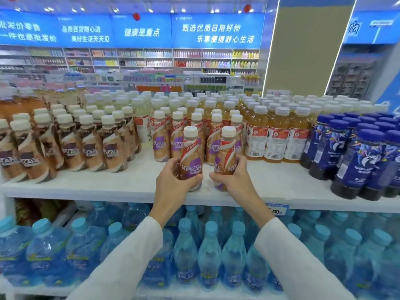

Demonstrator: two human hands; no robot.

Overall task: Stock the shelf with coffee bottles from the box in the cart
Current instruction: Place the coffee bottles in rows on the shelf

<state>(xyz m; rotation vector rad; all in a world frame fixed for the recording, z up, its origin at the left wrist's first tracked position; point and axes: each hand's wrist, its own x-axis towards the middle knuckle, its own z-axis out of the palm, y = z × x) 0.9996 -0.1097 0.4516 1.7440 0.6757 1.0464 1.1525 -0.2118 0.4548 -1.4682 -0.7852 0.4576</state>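
My left hand (173, 178) grips a Nescafe coffee bottle (191, 152) with a purple and red label and a cream cap. Beside it, my right hand (232, 177) grips a second identical coffee bottle (226, 152). Both bottles stand upright at the front of the white top shelf (121, 182), just ahead of rows of the same purple-label coffee bottles (161, 139). The box and the cart are out of view.
Brown-label Nescafe bottles (91, 146) fill the shelf's left side. Amber drink bottles (277, 133) stand right of the coffee rows, and dark blue bottles (355, 156) at the far right. Light blue water bottles (210, 252) pack the lower shelf. Store aisles lie beyond.
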